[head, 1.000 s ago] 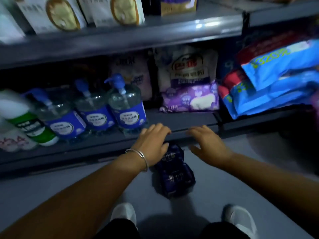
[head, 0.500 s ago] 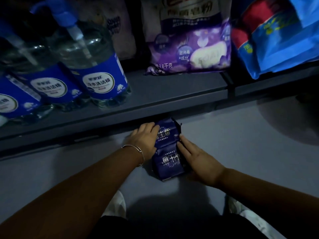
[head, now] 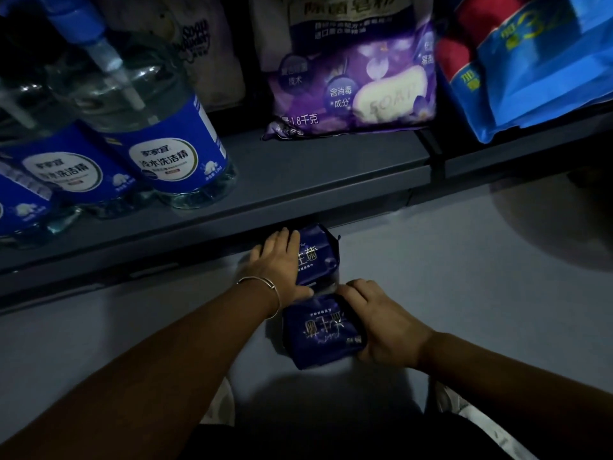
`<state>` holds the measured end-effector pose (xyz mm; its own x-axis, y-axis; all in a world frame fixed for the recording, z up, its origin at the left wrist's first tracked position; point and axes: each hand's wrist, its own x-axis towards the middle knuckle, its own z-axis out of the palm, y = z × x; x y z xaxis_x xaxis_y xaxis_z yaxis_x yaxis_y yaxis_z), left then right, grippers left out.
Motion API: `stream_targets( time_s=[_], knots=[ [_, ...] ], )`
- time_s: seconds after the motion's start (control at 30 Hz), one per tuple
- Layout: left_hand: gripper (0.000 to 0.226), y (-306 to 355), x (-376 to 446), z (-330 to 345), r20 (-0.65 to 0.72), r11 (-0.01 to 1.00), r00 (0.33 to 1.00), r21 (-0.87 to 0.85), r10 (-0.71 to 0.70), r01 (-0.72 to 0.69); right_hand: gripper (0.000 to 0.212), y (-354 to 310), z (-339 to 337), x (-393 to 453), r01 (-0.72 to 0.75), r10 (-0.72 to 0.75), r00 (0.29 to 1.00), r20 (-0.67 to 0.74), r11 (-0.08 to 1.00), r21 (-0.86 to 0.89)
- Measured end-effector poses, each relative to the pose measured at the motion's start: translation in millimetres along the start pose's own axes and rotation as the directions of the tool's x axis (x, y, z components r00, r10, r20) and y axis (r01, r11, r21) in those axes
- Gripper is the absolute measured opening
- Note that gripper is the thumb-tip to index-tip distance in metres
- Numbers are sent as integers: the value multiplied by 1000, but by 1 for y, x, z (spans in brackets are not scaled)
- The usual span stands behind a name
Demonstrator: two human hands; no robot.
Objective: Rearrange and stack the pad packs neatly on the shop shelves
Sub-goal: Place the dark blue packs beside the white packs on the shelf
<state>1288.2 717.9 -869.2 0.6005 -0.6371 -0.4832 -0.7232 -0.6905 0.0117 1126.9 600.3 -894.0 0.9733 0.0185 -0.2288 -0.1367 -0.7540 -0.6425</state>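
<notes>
Two dark blue, glossy film-wrapped pad packs (head: 318, 336) look light, squashy and slippery, best pinched across their edges: the far pack (head: 320, 257) sits under the left hand (head: 278, 263), whose fingers and thumb span and grip it, the near pack (head: 315, 327) is clasped along its side by the right hand (head: 381, 323), undersides and small print lost in gloom.

The table (head: 464, 293) is here a smooth grey floor, in front of the shelf unit (head: 298, 180). Two dark blue packs lie flat on it, end to end, touching or almost touching. The far pad pack (head: 320, 260) lies just at the foot of the shelf unit. The near pad pack (head: 320, 330) lies closer to the person. Two white shoes (head: 454, 410), partly seen, stand on it near the bottom edge.
</notes>
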Motion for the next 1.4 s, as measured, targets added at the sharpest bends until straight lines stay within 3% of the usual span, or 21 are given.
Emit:
stream_targets(
  time_s=[0.2,0.37,0.5,0.63,0.73,0.87,1.03,1.23,1.4],
  knots=[
    [117,7,12,2,-19,998,997,14,-69,69,80,12,-9,-16,11,-14,997,82,999,40],
    [84,8,-1,-25,45,982,995,-161,-89,96,79,12,-36,-31,-10,8,997,76,1000,29],
    [75,7,-39,-80,93,972,995,-227,-36,56,79,-9,-75,-50,10,-6,997,76,999,-49],
    [75,11,-93,-158,-8,952,1000,-304,25,-26,78,-54,-125,-73,47,-46,999,8,994,-99],
    [79,14,-141,-218,-194,953,979,-281,59,-113,80,-95,-168,-91,59,-71,993,-98,991,-123],
    [93,13,-202,-292,-427,959,900,-206,90,-193,88,-152,-225,-113,99,-137,953,-269,984,-151],
    [91,10,-257,-369,-644,936,751,-155,147,-316,96,-214,-283,-129,145,-186,886,-426,981,-127],
    [100,-1,-269,-430,-811,946,569,-70,131,-317,79,-253,-341,-118,217,-161,831,-532,975,44],
    [98,-12,-253,-449,-867,952,475,-3,150,-305,77,-263,-369,-101,221,-130,824,-552,970,101]
  ],
)
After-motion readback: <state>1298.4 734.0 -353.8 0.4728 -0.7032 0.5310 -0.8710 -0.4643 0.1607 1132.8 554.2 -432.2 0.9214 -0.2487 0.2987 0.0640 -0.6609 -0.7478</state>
